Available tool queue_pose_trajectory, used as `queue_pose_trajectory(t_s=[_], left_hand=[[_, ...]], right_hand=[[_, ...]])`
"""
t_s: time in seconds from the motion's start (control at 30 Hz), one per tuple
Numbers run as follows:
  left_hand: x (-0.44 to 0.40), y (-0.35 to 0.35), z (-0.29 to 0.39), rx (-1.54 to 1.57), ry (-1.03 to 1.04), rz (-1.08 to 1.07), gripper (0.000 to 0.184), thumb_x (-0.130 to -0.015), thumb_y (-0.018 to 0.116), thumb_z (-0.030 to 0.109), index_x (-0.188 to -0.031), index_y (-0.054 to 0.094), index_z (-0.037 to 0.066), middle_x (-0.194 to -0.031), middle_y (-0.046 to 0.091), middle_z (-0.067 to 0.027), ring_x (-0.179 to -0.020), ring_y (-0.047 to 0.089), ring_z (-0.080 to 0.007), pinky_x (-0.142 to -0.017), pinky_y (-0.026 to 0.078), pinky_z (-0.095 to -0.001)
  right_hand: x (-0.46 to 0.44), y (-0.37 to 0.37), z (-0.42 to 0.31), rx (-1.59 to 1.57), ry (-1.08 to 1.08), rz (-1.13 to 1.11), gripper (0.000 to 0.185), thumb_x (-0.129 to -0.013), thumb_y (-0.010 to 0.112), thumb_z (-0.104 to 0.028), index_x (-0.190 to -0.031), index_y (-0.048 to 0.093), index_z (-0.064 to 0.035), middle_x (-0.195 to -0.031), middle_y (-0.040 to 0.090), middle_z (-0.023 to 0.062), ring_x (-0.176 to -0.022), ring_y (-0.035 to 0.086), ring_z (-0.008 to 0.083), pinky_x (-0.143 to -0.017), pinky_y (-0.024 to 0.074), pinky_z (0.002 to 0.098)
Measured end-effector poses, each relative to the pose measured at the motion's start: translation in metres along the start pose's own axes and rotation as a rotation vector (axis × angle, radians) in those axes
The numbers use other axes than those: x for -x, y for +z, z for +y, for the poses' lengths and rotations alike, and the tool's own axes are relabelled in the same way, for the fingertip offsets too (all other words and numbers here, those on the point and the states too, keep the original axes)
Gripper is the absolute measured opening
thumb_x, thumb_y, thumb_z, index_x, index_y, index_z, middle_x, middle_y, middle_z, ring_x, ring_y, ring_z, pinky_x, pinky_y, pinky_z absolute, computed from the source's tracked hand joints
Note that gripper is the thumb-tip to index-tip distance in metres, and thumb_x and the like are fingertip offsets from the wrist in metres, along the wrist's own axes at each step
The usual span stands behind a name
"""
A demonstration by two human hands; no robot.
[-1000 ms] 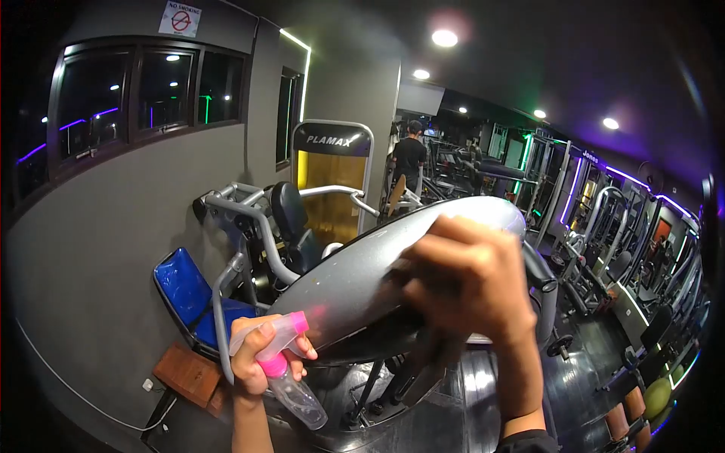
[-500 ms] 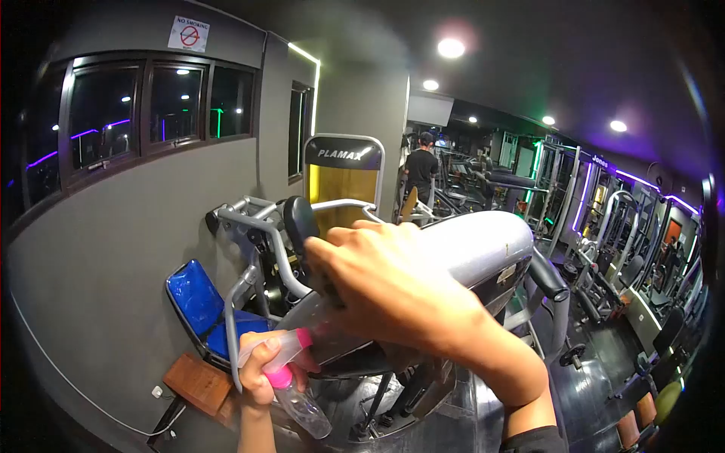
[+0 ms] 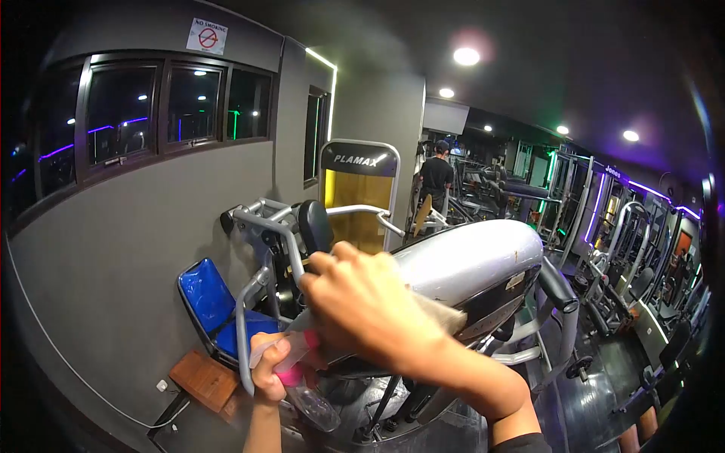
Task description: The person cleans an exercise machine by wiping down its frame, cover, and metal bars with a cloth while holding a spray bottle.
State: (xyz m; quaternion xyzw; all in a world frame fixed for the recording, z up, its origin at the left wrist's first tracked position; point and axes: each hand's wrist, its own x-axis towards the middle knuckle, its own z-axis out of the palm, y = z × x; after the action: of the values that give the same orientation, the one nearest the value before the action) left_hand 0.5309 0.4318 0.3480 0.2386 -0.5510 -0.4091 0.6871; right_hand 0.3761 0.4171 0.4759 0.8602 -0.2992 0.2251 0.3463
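Note:
My left hand [image 3: 270, 368] is wrapped round the neck of a clear spray bottle [image 3: 317, 408] with a pink collar and a pink nozzle tip. The bottle tilts, its base towards the lower right. My right hand [image 3: 366, 302] reaches across in front of the machine, fingers curled. A beige cloth [image 3: 442, 313] sticks out from beneath this hand, against the side of the silver machine cover [image 3: 476, 253]. Its palm and most of the cloth are hidden. The nozzle is close below the right hand.
Behind stand grey machine bars [image 3: 291, 241] and a weight-stack housing [image 3: 359, 196] marked PLAMAX. To the left are a blue chair [image 3: 204, 294] and a wooden stool [image 3: 204, 381]. A person in dark clothes [image 3: 436, 174] stands farther back, and gym machines line the right.
My right hand has moved left and slightly down along the machine, and the beige cloth now shows beneath it. My left hand still grips the bottle. The view has shifted slightly.

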Motion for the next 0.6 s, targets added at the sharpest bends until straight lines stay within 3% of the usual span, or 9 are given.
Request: queue_pose_trajectory(t_s=[0.07, 0.13, 0.23, 0.27, 0.3, 0.37, 0.47, 0.53, 0.6], left_hand=[[0.002, -0.014, -0.021, -0.125, 0.208, 0.081, 0.050, -0.084, 0.047, 0.036, -0.076, 0.067, -0.009, -0.064, 0.067, -0.0180, -0.047, 0.060, -0.0212, -0.046, 0.046, -0.0267], [0.003, -0.013, -0.017, -0.118, 0.157, 0.106, 0.049, -0.083, 0.047, 0.035, -0.077, 0.067, -0.009, -0.065, 0.067, -0.0158, -0.051, 0.061, -0.0204, -0.049, 0.045, -0.0249], [-0.001, -0.012, -0.012, 0.000, 0.143, -0.094, 0.050, -0.084, 0.048, 0.035, -0.075, 0.065, -0.011, -0.064, 0.065, -0.0192, -0.048, 0.060, -0.0220, -0.046, 0.046, -0.0258], [0.000, -0.013, -0.014, -0.001, 0.146, -0.094, 0.050, -0.084, 0.048, 0.035, -0.075, 0.065, -0.011, -0.064, 0.065, -0.0192, -0.048, 0.060, -0.0220, -0.046, 0.046, -0.0258], [0.001, -0.013, -0.015, 0.103, 0.080, -0.125, 0.051, -0.084, 0.047, 0.036, -0.075, 0.064, -0.012, -0.066, 0.065, -0.0216, -0.046, 0.059, -0.0228, -0.044, 0.047, -0.0267], [0.003, -0.016, -0.022, 0.206, 0.034, -0.165, 0.056, -0.086, 0.047, 0.039, -0.077, 0.061, -0.014, -0.070, 0.064, -0.0269, -0.041, 0.056, -0.0240, -0.039, 0.048, -0.0292], [0.005, -0.012, -0.020, 0.204, 0.053, -0.143, 0.056, -0.087, 0.047, 0.039, -0.077, 0.061, -0.014, -0.069, 0.064, -0.0256, -0.042, 0.057, -0.0236, -0.039, 0.048, -0.0285], [0.006, -0.012, -0.023, 0.192, 0.063, -0.126, 0.057, -0.087, 0.047, 0.040, -0.077, 0.061, -0.014, -0.069, 0.064, -0.0254, -0.042, 0.057, -0.0237, -0.039, 0.047, -0.0284], [0.008, -0.013, -0.024, 0.175, 0.073, -0.105, 0.057, -0.087, 0.047, 0.040, -0.077, 0.061, -0.014, -0.069, 0.064, -0.0252, -0.043, 0.057, -0.0238, -0.039, 0.047, -0.0283]], right_hand=[[0.005, 0.001, -0.014, 0.096, -0.021, -0.037, 0.016, -0.078, 0.063, -0.018, -0.091, 0.067, -0.0102, -0.097, 0.055, 0.0010, -0.093, 0.056, 0.0175, -0.057, 0.0530, 0.0290], [0.014, -0.001, -0.008, 0.047, -0.031, 0.034, 0.017, -0.077, 0.063, -0.017, -0.093, 0.066, -0.0128, -0.096, 0.053, 0.0006, -0.093, 0.056, 0.0175, -0.055, 0.0541, 0.0297], [0.041, -0.032, 0.008, -0.028, 0.080, 0.068, 0.028, -0.067, 0.072, -0.017, -0.093, 0.062, -0.0152, -0.095, 0.053, -0.0003, -0.091, 0.057, 0.0193, -0.055, 0.0548, 0.0317], [0.051, -0.047, 0.013, -0.017, 0.111, 0.026, 0.022, -0.073, 0.065, -0.014, -0.094, 0.063, -0.0115, -0.103, 0.057, 0.0031, -0.093, 0.058, 0.0225, -0.055, 0.0544, 0.0311], [0.065, -0.047, 0.024, -0.006, 0.158, 0.114, 0.026, -0.071, 0.067, -0.015, -0.096, 0.062, -0.0140, -0.100, 0.057, 0.0031, -0.087, 0.060, 0.0238, -0.055, 0.0540, 0.0331], [0.083, -0.052, 0.035, 0.031, 0.358, 0.246, 0.021, -0.070, 0.071, -0.014, -0.090, 0.064, -0.0158, -0.092, 0.060, 0.0028, -0.082, 0.060, 0.0244, -0.058, 0.0521, 0.0361], [0.089, -0.030, 0.034, 0.046, 0.486, 0.536, 0.016, -0.071, 0.074, -0.014, -0.083, 0.065, -0.0157, -0.088, 0.061, 0.0029, -0.081, 0.059, 0.0252, -0.063, 0.0511, 0.0371], [0.085, -0.016, 0.007, 0.008, 0.566, 0.571, 0.024, -0.067, 0.072, -0.007, -0.089, 0.068, -0.0122, -0.090, 0.061, 0.0065, -0.083, 0.056, 0.0273, -0.073, 0.0467, 0.0376], [0.084, -0.005, -0.015, 0.033, 0.504, 0.523, 0.026, -0.069, 0.072, -0.007, -0.094, 0.069, -0.0147, -0.097, 0.062, 0.0039, -0.092, 0.054, 0.0269, -0.080, 0.0445, 0.0380]])
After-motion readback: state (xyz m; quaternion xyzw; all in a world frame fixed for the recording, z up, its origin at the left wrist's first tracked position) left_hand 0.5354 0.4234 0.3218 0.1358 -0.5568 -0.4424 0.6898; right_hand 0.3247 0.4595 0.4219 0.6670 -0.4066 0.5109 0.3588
